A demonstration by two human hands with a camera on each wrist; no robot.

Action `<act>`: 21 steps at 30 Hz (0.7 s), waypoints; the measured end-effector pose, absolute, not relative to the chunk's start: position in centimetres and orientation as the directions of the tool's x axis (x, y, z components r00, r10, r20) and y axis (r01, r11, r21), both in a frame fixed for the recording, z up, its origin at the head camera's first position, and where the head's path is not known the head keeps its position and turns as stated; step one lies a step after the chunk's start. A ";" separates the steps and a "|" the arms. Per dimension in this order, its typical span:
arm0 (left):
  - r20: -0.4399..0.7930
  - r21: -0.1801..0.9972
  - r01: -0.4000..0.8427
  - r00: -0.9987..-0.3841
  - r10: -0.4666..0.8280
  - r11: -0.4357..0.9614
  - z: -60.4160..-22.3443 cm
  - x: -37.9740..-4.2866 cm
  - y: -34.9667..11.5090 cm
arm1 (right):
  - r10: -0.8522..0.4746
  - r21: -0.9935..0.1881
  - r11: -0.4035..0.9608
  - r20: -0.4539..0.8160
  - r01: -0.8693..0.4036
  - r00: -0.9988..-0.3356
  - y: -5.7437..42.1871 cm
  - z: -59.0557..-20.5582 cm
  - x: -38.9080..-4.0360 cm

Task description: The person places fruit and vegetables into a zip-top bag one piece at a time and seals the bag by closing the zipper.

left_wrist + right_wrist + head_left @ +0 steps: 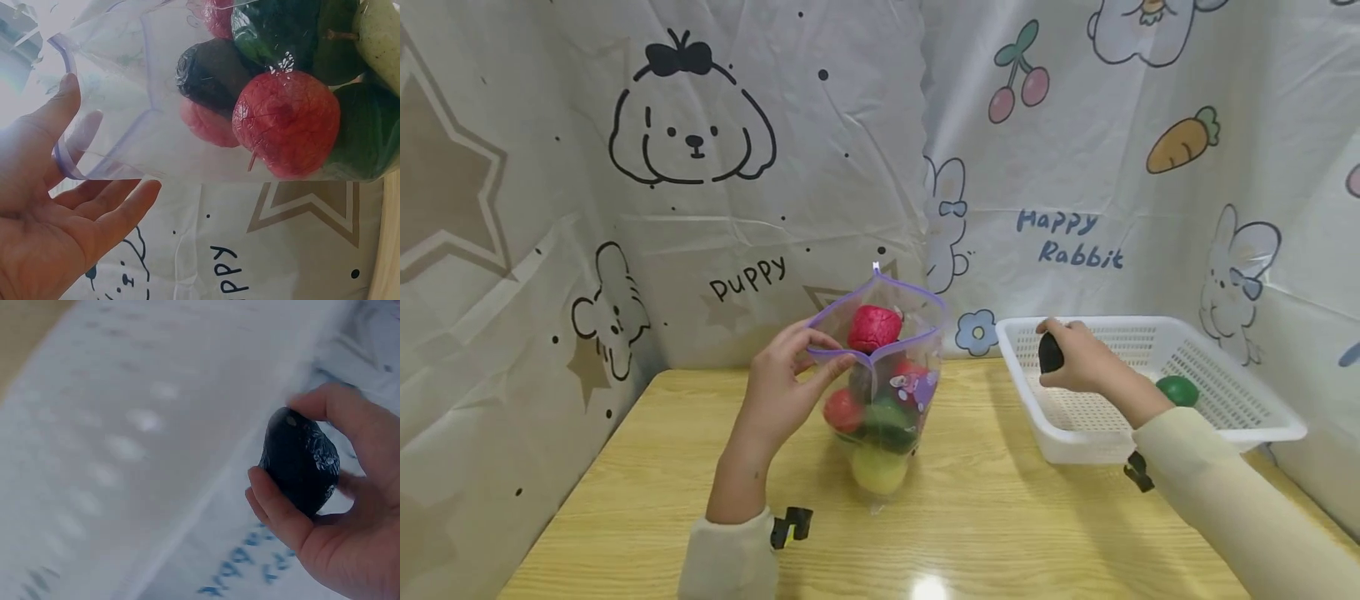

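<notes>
While the left hand point(786, 379) pinched the nearly full bag point(883, 392) open, the right hand point(1078, 358) gripped a dark fruit point(1049, 354) over the basket point(1240, 412); one green fruit point(1177, 389) remained.

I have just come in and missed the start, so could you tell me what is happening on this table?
A person stands a clear zip bag of toy fruit on the wooden table, the left hand pinching its purple rim open. The right hand grips a dark, almost black fruit over the white basket. One green fruit lies in that basket.
</notes>
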State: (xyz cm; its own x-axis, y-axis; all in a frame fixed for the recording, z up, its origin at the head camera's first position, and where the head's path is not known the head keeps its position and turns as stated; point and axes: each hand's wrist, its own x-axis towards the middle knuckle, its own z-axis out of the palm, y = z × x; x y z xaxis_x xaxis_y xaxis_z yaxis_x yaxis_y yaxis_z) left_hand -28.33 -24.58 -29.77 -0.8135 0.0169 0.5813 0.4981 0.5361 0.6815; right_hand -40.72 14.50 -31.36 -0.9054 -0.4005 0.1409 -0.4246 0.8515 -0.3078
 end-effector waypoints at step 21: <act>0.563 0.674 0.488 -0.826 0.042 0.554 -29.6 -27.9 -24.3 | -0.497 -0.420 0.497 0.579 -0.759 -0.646 0.9 -20.3 -33.2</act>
State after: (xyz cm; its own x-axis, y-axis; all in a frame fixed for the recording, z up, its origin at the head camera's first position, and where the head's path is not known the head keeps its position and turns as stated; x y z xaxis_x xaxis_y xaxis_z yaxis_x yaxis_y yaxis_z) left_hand -27.95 -24.30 -29.59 -0.8256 0.0416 0.5627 0.4876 0.5544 0.6744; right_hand -33.24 0.87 -20.28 -0.6458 -0.4971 0.5795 -0.7594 0.4971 -0.4199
